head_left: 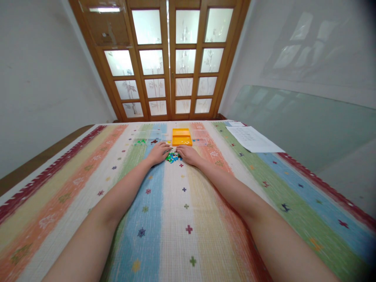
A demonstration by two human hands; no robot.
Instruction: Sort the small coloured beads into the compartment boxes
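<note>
A small heap of blue, green and dark pieces lies on the striped tablecloth between my hands. From the left, my left hand reaches to the top of the heap, its fingers bent together. My right hand meets it from the other side, fingers curled, the tips over the heap's right edge. Whatever either hand pinches is too small to make out. Just beyond the hands stands an open orange-yellow box with a few light bits in its near half.
Left of the box, a clear plastic tray holds green pieces and dark red pieces. Another clear tray with a few blue pieces sits to its right. Printed paper lies at the far right, near a glass panel.
</note>
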